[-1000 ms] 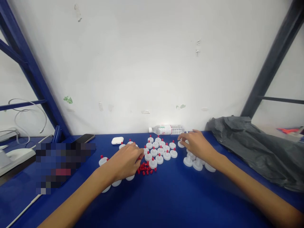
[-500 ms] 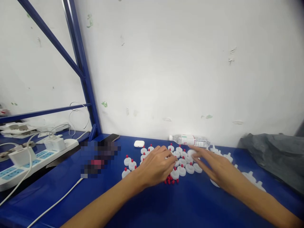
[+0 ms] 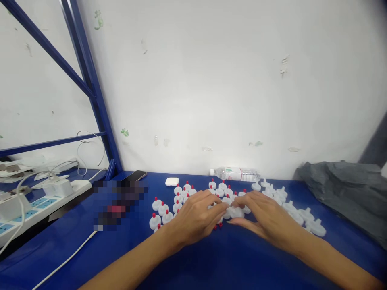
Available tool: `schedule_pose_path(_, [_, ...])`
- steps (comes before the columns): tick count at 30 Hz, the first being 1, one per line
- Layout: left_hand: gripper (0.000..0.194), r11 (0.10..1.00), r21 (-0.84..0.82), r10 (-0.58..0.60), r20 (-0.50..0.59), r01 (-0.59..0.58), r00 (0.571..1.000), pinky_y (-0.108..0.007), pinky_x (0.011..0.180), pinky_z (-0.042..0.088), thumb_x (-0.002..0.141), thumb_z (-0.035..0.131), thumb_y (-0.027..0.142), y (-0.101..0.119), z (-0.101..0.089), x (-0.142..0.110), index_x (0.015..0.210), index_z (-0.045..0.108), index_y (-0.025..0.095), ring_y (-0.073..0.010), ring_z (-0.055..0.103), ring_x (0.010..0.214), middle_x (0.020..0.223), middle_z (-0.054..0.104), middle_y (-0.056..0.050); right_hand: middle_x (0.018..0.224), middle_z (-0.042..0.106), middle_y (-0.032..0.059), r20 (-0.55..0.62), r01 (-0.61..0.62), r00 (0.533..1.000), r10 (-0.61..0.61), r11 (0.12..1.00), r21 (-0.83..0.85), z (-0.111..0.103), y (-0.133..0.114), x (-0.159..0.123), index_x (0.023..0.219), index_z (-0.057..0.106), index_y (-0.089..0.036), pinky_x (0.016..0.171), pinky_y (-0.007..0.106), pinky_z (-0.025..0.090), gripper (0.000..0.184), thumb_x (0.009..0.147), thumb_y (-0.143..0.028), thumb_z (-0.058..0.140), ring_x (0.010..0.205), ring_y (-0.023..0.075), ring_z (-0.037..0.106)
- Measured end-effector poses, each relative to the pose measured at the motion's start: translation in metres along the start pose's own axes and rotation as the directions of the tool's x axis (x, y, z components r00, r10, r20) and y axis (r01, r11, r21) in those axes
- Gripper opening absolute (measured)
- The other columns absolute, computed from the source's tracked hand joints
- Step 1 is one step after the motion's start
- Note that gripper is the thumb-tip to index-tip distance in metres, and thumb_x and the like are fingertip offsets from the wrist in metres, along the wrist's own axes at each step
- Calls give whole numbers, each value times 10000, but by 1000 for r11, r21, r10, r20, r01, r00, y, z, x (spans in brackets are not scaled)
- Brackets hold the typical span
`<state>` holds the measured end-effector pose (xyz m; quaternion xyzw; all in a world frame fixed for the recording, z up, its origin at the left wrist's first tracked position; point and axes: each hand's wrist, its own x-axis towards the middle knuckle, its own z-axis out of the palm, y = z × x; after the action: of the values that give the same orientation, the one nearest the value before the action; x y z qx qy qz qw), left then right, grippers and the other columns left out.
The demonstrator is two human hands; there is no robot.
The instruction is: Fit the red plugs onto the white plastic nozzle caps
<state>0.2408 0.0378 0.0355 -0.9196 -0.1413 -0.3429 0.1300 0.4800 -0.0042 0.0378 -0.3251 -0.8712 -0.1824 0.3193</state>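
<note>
In the middle of the table, my right hand (image 3: 266,213) grips a white spouted lid (image 3: 237,212) between thumb and fingers, the lid tipped toward the left. My left hand (image 3: 199,213) meets it there with pinched fingertips; whatever they hold is hidden. Below the left fingers a few small red tip caps (image 3: 220,225) show, the others being covered by that hand. White lids with red tips (image 3: 167,217) stand left of and behind my left hand. To the right, behind my right forearm, lie several white lids with bare spouts (image 3: 307,215).
A clear plastic bottle (image 3: 238,174) lies along the wall. Toward the left are a white earbud case (image 3: 172,182), a phone (image 3: 137,175), a blurred-out patch, a white cable (image 3: 66,257) and a power strip (image 3: 42,205). A dark grey plastic bag (image 3: 341,193) lies at the right.
My right hand has come left from the bare-spouted lids with one lid, up to my left hand. The left fingers have left the red cap pile. The camera view has turned left.
</note>
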Motion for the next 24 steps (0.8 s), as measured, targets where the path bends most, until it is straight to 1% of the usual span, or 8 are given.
schedule_pose_path(2, [197,1000,-17,-12,-14,12,1000,-316,725,474,993,511,149,0,-2,1,1137,646,142,-175,573,806,961,699,-71,862,695,37,3,4,1000,-4,1000,-2,-1,-1,1,1068,533,-211,692,311,499,248,1012,-452,528,756,189,655])
schedule_pose_path(7, [279,1000,-10,23,77,-23,997,-302,692,471,975,473,62,2,-3,2,1182,628,165,-173,561,800,982,691,-62,852,697,25,8,27,1000,-28,1000,2,-1,-4,1,1053,531,-205,714,314,483,249,1014,-452,531,745,175,648])
schedule_pose_path(10, [317,999,-40,40,93,-36,995,-292,677,474,974,463,49,6,-1,2,1232,602,170,-173,564,801,987,691,-62,822,680,15,8,47,999,-47,999,-15,-1,-5,1,1051,530,-199,732,330,478,260,1006,-454,548,728,176,628])
schedule_pose_path(16, [235,987,-158,-22,30,26,999,-290,715,482,990,486,78,9,3,3,1131,643,182,-157,575,796,994,702,-58,892,708,29,-39,73,997,-73,997,0,0,-2,0,1126,527,-187,714,320,499,211,1017,-364,557,734,162,644])
schedule_pose_path(18, [157,959,-268,-90,9,89,996,-292,749,492,1000,533,139,9,5,3,1087,654,191,-156,590,822,989,704,-50,972,726,46,-49,89,995,-87,996,31,3,0,-1,1185,521,-184,758,332,527,220,1014,-315,568,797,165,668])
schedule_pose_path(20, [72,898,-389,-217,18,207,976,-289,775,502,971,620,198,10,6,3,1032,657,204,-153,602,840,947,694,-27,1051,734,66,-69,105,993,-100,992,66,4,1,-2,1234,513,-184,823,351,550,256,1008,-283,580,899,174,687])
schedule_pose_path(21, [89,853,-438,-300,36,285,953,-284,770,509,935,680,226,11,6,4,1019,654,211,-152,604,840,929,679,-15,1081,734,74,-85,112,991,-105,991,79,4,1,-2,1247,512,-185,848,355,557,261,1008,-267,578,943,175,690])
schedule_pose_path(24, [353,681,-556,-496,127,476,859,-251,662,521,794,832,268,15,4,7,1087,638,229,-149,596,827,992,626,-14,1125,731,88,-140,142,982,-128,985,97,4,-2,0,1231,536,-186,884,333,563,221,1011,-178,550,1003,159,691])
